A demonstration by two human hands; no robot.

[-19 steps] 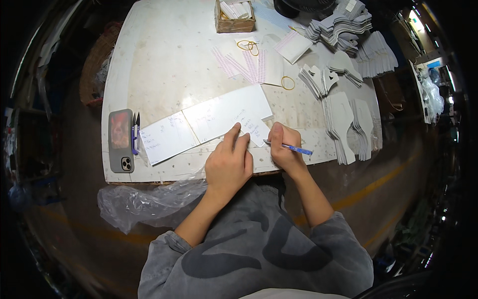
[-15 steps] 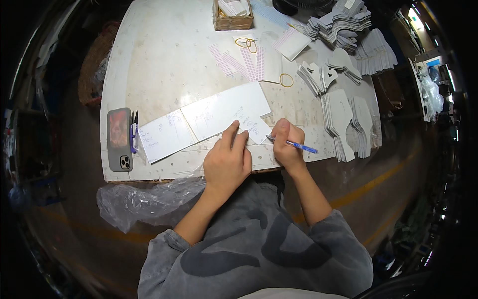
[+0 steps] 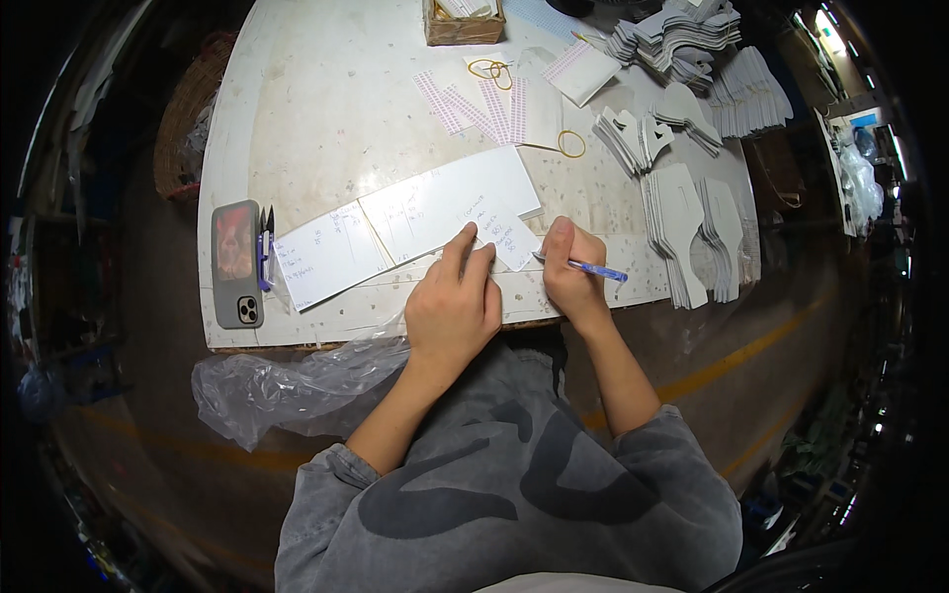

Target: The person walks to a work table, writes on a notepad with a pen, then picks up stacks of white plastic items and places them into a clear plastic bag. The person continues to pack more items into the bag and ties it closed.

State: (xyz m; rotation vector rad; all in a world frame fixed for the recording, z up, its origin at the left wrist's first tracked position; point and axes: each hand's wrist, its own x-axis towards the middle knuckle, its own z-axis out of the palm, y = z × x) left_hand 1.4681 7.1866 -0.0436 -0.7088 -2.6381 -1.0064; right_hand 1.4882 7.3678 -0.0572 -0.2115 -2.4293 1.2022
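Blue and slender, the pen with a pale tip (image 3: pixel 600 270) lies in the right hand (image 3: pixel 575 272), above the near edge of the white, worn tabletop (image 3: pixel 297 119). Its long axis runs nearly crosswise to the person: the writing tip points left and slightly away, the blunt end right and slightly toward the body. The barrel is patterned in blue and white. The right grip is closed, thumb and fingers pinching the pen near its tip, which stands at the right edge of a small white sheet of paper with handwriting (image 3: pixel 509 242); contact cannot be told. The left hand (image 3: pixel 455 306) has a loose grip closed on nothing, index and middle fingers extended, their tips resting on the paper. Beside the sheet, a long white paper strip with handwriting (image 3: pixel 435 203) slants from lower left to upper right, crossed by a thin yellow band (image 3: pixel 375 233). Left of the strip lies a grey-cased phone (image 3: pixel 236 265); to the right stand stacks of white, curved-edged cards (image 3: pixel 675 232).
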